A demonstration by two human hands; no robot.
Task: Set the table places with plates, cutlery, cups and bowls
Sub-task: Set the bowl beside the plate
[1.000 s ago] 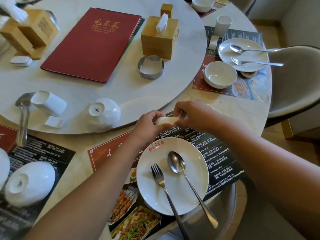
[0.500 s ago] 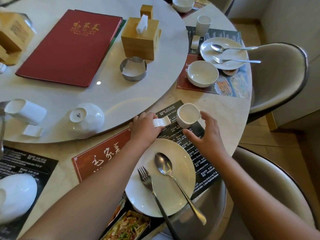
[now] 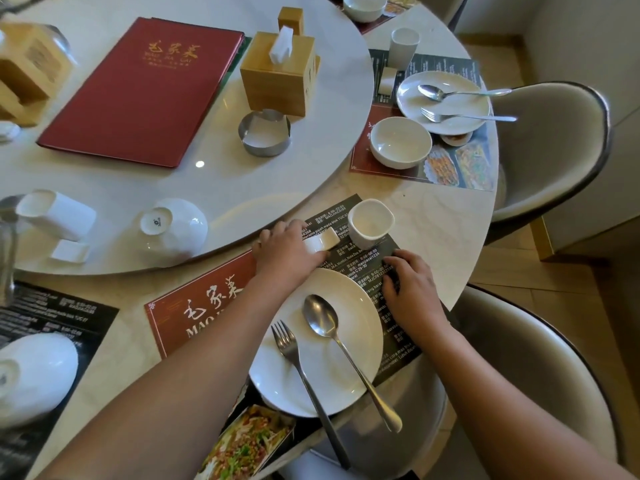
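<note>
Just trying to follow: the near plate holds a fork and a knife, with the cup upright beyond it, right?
Not quite: the head view shows a fork and a spoon, not a knife, on the plate. The cup does stand upright beyond it.

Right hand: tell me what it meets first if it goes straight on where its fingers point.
Most likely the white cup. The right hand lies on the placemat, fingers aimed forward and slightly left, and the cup stands just beyond them with only bare mat between, as far as this view shows.
</note>
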